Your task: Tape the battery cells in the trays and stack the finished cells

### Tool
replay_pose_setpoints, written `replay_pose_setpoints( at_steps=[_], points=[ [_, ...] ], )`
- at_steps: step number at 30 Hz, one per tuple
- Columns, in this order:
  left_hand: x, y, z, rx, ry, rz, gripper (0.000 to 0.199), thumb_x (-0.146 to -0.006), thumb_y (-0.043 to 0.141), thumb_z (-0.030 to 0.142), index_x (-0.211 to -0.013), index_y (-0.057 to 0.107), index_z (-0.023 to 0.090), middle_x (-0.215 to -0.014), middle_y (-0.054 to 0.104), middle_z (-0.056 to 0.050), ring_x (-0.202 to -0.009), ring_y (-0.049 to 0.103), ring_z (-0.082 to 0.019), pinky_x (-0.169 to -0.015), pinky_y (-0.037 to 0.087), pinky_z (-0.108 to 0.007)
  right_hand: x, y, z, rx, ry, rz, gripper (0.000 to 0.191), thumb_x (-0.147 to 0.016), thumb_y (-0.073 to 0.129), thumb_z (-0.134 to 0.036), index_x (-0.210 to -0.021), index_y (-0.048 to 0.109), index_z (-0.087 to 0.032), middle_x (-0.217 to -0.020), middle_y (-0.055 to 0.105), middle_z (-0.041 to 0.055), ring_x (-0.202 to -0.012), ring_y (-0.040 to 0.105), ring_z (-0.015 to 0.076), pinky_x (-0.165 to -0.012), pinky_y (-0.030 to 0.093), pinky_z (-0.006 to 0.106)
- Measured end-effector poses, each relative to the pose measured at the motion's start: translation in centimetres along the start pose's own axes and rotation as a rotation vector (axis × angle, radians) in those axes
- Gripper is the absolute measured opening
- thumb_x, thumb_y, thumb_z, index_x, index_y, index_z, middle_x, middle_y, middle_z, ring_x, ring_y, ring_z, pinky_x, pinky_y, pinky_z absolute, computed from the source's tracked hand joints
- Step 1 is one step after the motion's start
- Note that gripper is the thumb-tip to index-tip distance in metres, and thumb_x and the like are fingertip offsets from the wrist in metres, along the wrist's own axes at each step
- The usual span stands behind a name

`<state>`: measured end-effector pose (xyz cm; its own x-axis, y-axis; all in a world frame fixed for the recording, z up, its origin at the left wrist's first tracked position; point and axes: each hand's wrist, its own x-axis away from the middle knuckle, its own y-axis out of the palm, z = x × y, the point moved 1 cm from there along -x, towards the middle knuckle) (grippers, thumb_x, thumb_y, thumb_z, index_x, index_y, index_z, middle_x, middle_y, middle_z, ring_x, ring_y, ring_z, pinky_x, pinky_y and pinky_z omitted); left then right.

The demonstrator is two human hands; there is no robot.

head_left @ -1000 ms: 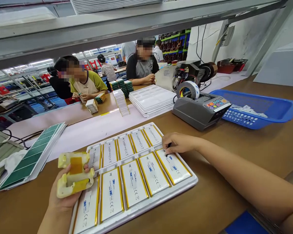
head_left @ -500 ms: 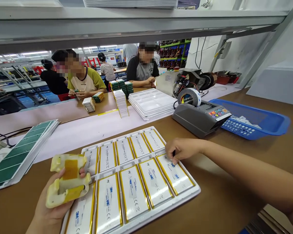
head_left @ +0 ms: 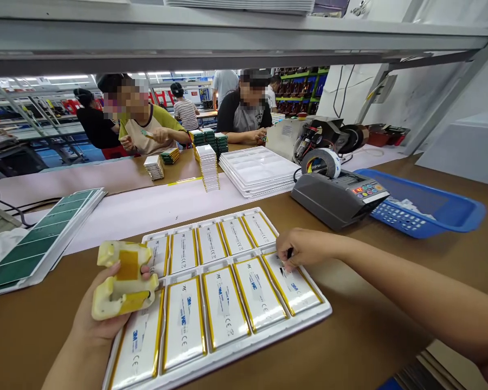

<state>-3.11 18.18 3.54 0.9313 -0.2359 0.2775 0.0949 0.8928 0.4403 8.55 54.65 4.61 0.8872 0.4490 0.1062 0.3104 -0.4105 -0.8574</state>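
A white tray (head_left: 268, 331) holds two rows of flat white battery packs with yellow edges. My left hand (head_left: 106, 303) grips a cream plastic fixture (head_left: 109, 300) with amber tape on it, over the tray's left end. The fingers of my right hand (head_left: 295, 249) are pinched over the upper part of the battery pack (head_left: 299, 290) at the right end of the near row. Something small and dark shows between these fingers, too hidden to name. Blue-lettered 3M strips lie on the near-row packs.
A grey tape dispenser (head_left: 337, 197) and a blue basket (head_left: 443, 216) stand at the right. Stacked white trays (head_left: 260, 165) lie behind. Green-faced sheets (head_left: 36, 238) are at the left. Two people sit across the bench beside battery stacks. A metal shelf beam (head_left: 228, 40) spans overhead.
The view has shifted slightly, moving the scene rightward. My right hand stays at the same pack, with the dark thing more visible. Across the bench, a person's hands have moved apart, one raising a small green-and-yellow piece.
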Motion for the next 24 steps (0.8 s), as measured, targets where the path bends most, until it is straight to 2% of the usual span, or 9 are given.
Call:
replay_pose_setpoints(
  at_steps=[2, 4, 8, 10, 14, 15, 19, 20, 24],
  points=[
    [0.0, -0.1, -0.1, -0.011, 0.001, -0.047, 0.026, -0.067, 0.050, 0.022, -0.092, 0.055, 0.017, -0.072, 0.058, -0.008, -0.065, 0.058, -0.021, -0.059, 0.051, -0.044, -0.4, 0.1, -0.8, -0.128, -0.023, -0.072, 0.021, -0.066, 0.063, -0.035, -0.068, 0.061, -0.015, -0.068, 0.060, 0.0005, -0.066, 0.053, 0.0115, -0.062, 0.037, 0.020],
    [0.1, -0.3, -0.2, -0.024, 0.008, -0.087, 0.023, -0.069, 0.050, 0.023, -0.091, 0.054, 0.019, -0.073, 0.057, -0.007, -0.066, 0.058, -0.021, -0.060, 0.050, -0.044, -1.5, 0.5, -1.6, -0.213, -0.022, -0.077, 0.022, -0.065, 0.064, -0.036, -0.068, 0.060, -0.015, -0.069, 0.060, -0.0002, -0.065, 0.052, 0.0107, -0.060, 0.037, 0.019],
    [-0.1, -0.7, -0.4, -0.024, 0.016, -0.106, 0.024, -0.070, 0.051, 0.025, -0.093, 0.054, 0.019, -0.076, 0.058, -0.007, -0.069, 0.057, -0.020, -0.066, 0.050, -0.044, -4.4, 1.9, -2.5, -0.081, 0.079, 0.135, 0.019, -0.065, 0.063, -0.036, -0.065, 0.060, -0.017, -0.069, 0.059, -0.0015, -0.063, 0.050, 0.0104, -0.054, 0.033, 0.019],
    [-0.3, -1.0, -0.5, -0.021, 0.003, -0.108, 0.026, -0.070, 0.051, 0.026, -0.094, 0.054, 0.018, -0.077, 0.058, -0.007, -0.072, 0.057, -0.021, -0.069, 0.049, -0.046, -5.5, 2.4, -2.5, -0.003, 0.095, 0.168, 0.018, -0.064, 0.063, -0.036, -0.064, 0.060, -0.018, -0.067, 0.059, -0.0020, -0.062, 0.049, 0.0104, -0.052, 0.031, 0.020],
    [-0.3, -1.1, -0.6, 0.002, -0.017, -0.114, 0.028, -0.070, 0.051, 0.027, -0.096, 0.054, 0.016, -0.077, 0.057, -0.007, -0.070, 0.057, -0.020, -0.070, 0.047, -0.049, -5.9, 2.4, -2.6, -0.017, -0.021, -0.037, 0.016, -0.064, 0.065, -0.034, -0.066, 0.061, -0.019, -0.069, 0.060, -0.0024, -0.062, 0.051, 0.0097, -0.055, 0.033, 0.019],
    [-0.3, -1.0, -0.6, 0.008, -0.019, -0.110, 0.028, -0.070, 0.051, 0.027, -0.095, 0.054, 0.016, -0.076, 0.057, -0.007, -0.069, 0.057, -0.020, -0.070, 0.047, -0.049, -5.8, 2.2, -2.6, -0.010, -0.041, -0.048, 0.015, -0.065, 0.064, -0.033, -0.066, 0.062, -0.019, -0.069, 0.060, -0.0021, -0.063, 0.051, 0.0098, -0.056, 0.033, 0.019],
    [0.1, -0.5, -0.5, 0.015, -0.005, -0.121, 0.024, -0.071, 0.050, 0.025, -0.093, 0.052, 0.017, -0.075, 0.056, -0.007, -0.068, 0.056, -0.020, -0.062, 0.049, -0.042, -5.6, 1.6, -2.4, 0.061, 0.000, 0.086, 0.015, -0.067, 0.063, -0.032, -0.064, 0.061, -0.017, -0.069, 0.060, -0.0009, -0.064, 0.051, 0.0101, -0.057, 0.033, 0.020],
    [0.2, -0.5, -0.5, 0.020, -0.003, -0.130, 0.023, -0.071, 0.050, 0.025, -0.093, 0.051, 0.018, -0.076, 0.056, -0.007, -0.067, 0.056, -0.019, -0.060, 0.049, -0.039, -5.6, 1.6, -2.3, 0.053, 0.003, 0.076, 0.015, -0.066, 0.063, -0.032, -0.064, 0.061, -0.017, -0.069, 0.060, -0.0009, -0.064, 0.051, 0.0100, -0.056, 0.033, 0.019],
    [0.3, -0.6, -0.5, 0.038, -0.012, -0.140, 0.021, -0.072, 0.049, 0.025, -0.091, 0.051, 0.016, -0.076, 0.055, -0.007, -0.066, 0.056, -0.018, -0.057, 0.049, -0.034, -5.8, 2.1, -1.9, -0.042, -0.039, -0.104, 0.020, -0.064, 0.065, -0.036, -0.066, 0.061, -0.017, -0.069, 0.059, -0.0013, -0.063, 0.051, 0.0097, -0.057, 0.035, 0.019]
  ],
)
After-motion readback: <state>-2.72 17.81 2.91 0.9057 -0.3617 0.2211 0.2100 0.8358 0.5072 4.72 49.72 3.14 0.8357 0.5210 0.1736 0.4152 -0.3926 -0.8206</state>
